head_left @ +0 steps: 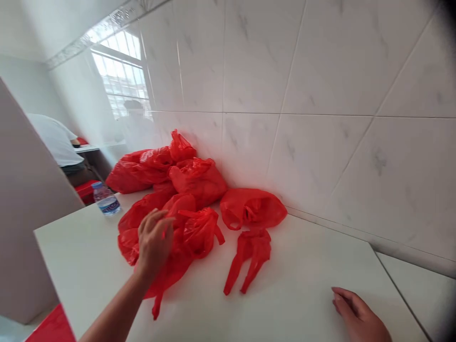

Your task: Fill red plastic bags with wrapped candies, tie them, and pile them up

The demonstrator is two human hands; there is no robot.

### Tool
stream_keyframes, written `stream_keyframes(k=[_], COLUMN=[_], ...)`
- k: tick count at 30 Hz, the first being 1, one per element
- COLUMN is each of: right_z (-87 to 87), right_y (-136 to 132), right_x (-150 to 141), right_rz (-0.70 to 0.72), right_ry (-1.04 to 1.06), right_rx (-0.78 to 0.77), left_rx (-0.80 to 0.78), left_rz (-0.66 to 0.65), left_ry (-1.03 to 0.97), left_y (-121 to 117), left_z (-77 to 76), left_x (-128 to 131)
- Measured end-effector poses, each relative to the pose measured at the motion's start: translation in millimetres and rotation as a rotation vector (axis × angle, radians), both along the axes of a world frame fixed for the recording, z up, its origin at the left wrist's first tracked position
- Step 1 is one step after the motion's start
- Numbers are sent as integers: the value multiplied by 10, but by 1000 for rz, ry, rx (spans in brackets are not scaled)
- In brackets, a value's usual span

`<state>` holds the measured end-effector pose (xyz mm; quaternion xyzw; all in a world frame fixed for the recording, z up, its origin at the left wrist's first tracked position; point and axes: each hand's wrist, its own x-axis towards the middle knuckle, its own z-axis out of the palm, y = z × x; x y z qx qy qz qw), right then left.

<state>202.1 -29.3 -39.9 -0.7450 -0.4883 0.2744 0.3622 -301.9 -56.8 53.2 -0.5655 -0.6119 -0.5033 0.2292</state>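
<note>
Left hand (155, 244) over red bags (199, 183) heaped on table (292, 304), fingers curled, grip: can't tell | right hand (361, 316) empty, fingertips together | risk: possible snag from overlap if tugged, maybe dragging one into bottle (108, 205)

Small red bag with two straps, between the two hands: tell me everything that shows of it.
The small red bag looks like thin, soft plastic, crumpled and fairly flat. Its two straps point toward the person, spread apart. It lies on the white table, its far end at the edge of a larger red bag; whether they touch is unclear. Neither the left hand nor the right hand touches it.
</note>
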Motion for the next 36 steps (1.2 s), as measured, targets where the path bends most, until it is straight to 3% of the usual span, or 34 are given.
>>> stream_keyframes(k=[2, 4, 5, 8, 12, 16, 18, 23, 26, 30, 36], right_z=[51, 81, 92, 127, 192, 250, 257, 233, 255, 335, 415], right_y=[-15, -42, -60, -124, -233, -307, -287, -170, -168, -210, -302], right_x=[-77, -144, -176, -299, -615, -976, -1027, -646, -410, -334, -306], right_rz=[24, 52, 73, 171, 275, 332, 286, 90, 14, 37, 145], right_ry=[-29, -63, -83, -132, -170, -120, -56, 287, 652, 917, 1069], right_rx=[-3, -3, 4, 73, 297, 527, 501, 216, 186, 254, 223], left_rx=[-22, -258, -366, -571, -620, -643, -658, -681, -676, -657, -628], left_rz=[-200, -490, -571, -590, -560, -661, -722, -747, -746, -797, -827], left_ry=[99, 104, 76, -72, -184, -204, -243, -451, -551, -560, -447], left_y=[-63, -25, 34, 301, 541, 457, 372, 324, 363, 384, 367], left_z=[-107, -199, -240, -357, -476, -559, -604, -680, -666, -603, -546], left_x=[512, 987, 1187, 1607, 1994, 2458, 2629, 2639, 2523, 2460, 2503])
